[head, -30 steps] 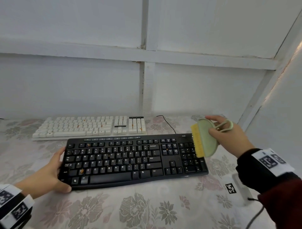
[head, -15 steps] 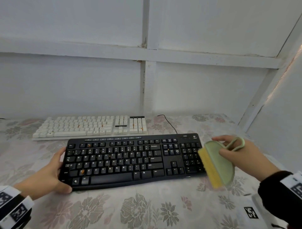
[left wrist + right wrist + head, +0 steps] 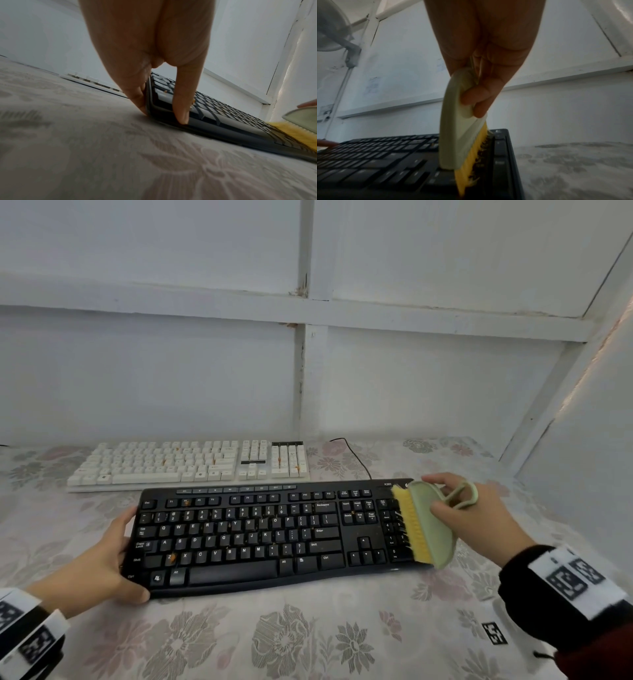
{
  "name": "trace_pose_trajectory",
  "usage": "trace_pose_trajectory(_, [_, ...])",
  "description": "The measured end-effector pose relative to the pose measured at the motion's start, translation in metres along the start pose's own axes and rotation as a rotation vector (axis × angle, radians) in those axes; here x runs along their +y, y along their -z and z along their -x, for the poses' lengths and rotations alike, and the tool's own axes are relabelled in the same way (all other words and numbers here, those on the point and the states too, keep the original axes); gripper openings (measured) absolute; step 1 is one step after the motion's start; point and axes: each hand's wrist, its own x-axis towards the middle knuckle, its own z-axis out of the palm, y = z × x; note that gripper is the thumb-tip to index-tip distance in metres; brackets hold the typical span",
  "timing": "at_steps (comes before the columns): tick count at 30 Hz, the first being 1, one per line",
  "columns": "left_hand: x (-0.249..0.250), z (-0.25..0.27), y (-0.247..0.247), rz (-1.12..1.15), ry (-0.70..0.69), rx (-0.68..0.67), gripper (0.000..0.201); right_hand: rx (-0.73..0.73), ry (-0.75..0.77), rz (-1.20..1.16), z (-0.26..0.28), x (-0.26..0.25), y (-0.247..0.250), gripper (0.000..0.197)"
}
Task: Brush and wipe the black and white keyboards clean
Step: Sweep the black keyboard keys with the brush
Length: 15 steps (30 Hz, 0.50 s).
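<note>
Our left hand (image 3: 99,563) gripped the black keyboard (image 3: 260,537) at its left end; our right hand (image 3: 479,518) clamped the brush (image 3: 428,525), bristles on numpad.

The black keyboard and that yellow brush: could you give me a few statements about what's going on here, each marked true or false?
1. The brush has its yellow bristles on the right end of the black keyboard. True.
2. The left hand lies flat on the white keyboard. False: it grips the black keyboard's left edge.
3. The right hand holds the brush. True.
4. The white keyboard lies nearer the person than the black one. False: it lies behind it, toward the wall.
5. Orange crumbs sit among the black keyboard's keys. True.
</note>
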Motion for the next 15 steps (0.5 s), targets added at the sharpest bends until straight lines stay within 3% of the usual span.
trace_pose_trajectory(6, [-0.001, -0.001, 0.000, 0.008, 0.010, -0.007, 0.123, -0.106, -0.036, 0.049, 0.018, -0.007, 0.014, 0.033])
trace_pose_trajectory(12, [-0.001, -0.001, 0.000, 0.006, 0.016, -0.013, 0.126, 0.088, 0.038, -0.025, -0.016, -0.029, 0.018, 0.040])
trace_pose_trajectory(15, [-0.001, -0.001, 0.000, 0.008, 0.027, -0.010, 0.130, 0.092, 0.040, -0.068, -0.023, -0.028, 0.010, 0.041])
